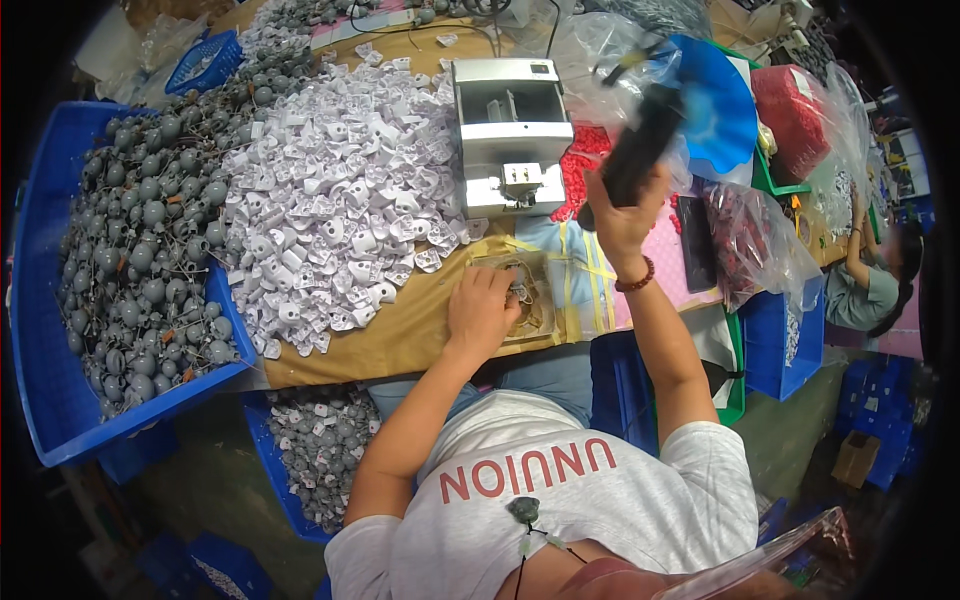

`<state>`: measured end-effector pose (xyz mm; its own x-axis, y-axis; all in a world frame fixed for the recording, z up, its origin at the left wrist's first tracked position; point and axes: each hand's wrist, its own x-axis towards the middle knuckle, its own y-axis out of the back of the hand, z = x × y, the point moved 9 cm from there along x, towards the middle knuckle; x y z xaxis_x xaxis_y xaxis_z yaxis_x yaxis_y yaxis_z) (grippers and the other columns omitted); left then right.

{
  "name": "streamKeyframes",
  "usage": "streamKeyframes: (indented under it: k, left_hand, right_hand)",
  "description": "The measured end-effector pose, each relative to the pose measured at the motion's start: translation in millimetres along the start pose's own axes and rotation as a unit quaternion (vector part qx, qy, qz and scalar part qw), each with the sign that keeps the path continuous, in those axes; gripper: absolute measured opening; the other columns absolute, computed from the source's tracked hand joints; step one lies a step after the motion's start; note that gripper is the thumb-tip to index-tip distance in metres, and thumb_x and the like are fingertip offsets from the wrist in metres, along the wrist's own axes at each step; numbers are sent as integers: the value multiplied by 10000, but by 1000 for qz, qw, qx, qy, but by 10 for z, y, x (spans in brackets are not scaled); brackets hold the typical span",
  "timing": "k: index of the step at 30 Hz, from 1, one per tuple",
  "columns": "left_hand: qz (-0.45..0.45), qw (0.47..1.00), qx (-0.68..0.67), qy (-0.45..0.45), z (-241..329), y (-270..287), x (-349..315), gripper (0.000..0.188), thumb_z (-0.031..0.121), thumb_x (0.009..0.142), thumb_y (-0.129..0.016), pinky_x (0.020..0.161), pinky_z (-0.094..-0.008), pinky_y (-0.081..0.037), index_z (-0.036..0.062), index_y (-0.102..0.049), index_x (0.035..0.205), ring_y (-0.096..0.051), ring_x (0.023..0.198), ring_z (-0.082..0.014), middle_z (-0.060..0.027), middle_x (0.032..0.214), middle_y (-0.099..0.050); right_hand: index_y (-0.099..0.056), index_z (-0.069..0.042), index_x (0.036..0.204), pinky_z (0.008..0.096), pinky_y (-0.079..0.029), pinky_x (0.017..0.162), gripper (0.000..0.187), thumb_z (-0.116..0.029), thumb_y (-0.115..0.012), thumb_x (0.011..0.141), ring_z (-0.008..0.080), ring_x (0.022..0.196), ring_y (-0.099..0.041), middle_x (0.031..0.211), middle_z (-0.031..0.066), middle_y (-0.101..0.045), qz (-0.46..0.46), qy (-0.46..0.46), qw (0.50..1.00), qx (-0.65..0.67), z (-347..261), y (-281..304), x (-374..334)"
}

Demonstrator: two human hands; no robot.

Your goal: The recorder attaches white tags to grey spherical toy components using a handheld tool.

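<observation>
With right hand (628, 218), clamping fingers round a black handheld tool (645, 140); with left hand (484, 307), pinching a small grey part (519, 284), probably to steady it.

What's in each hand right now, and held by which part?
The right hand grips a black tool by its near end; the left hand is at a small grey piece, hold unclear.

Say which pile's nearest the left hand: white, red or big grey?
The white pile, left of the silver machine, comes nearest the left hand; the red pile is right of that machine, the big grey pile farther left.
</observation>
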<state>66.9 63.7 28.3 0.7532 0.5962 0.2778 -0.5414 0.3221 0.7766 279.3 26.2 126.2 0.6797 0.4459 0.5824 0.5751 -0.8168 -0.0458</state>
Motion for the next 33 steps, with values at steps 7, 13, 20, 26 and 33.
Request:
streamKeyframes:
  k: [7,13,20,26,33]
  left_hand:
    - [-13,1000,-16,15,17,-1,-5,322,129,764,-722,771,-431,-498,110,-667,1081,-626,894,-292,-74,986,-630]
    - [-47,997,-30,53,-78,-88,-25,349,176,785,-728,704,-459,-529,111,-669,1123,-664,830,-350,-106,1023,-644]
    - [-65,995,-23,70,-112,-126,-29,324,218,809,-718,702,-468,-530,116,-664,1111,-668,854,-336,-92,1029,-643]
    - [-64,996,-8,63,-127,-148,-47,370,240,814,-715,686,-483,-523,120,-603,1145,-665,843,-338,-85,991,-632]
    - [-33,998,-7,53,-102,-114,-44,338,190,781,-727,664,-460,-535,112,-628,1095,-661,759,-337,-85,992,-627]
  right_hand:
    - [-396,20,1354,305,-548,703,546,118,-645,877,156,735,-645,843,63,-623,-128,-61,977,157,-264,-649,368]
    - [-562,-38,1123,271,-508,696,377,-43,-772,810,96,776,-610,887,9,-639,-141,-121,980,72,182,-980,385]
    - [-549,-28,1148,282,-509,671,419,-28,-766,790,101,747,-615,830,8,-627,-211,-197,956,56,35,-848,-159]
    - [-499,22,1258,280,-529,685,507,39,-727,805,118,744,-646,838,41,-646,-220,-188,956,54,-122,-629,-659]
    - [-308,4,1436,267,-514,646,703,112,-651,832,120,708,-629,846,67,-627,-237,-134,957,100,-144,-615,-769]
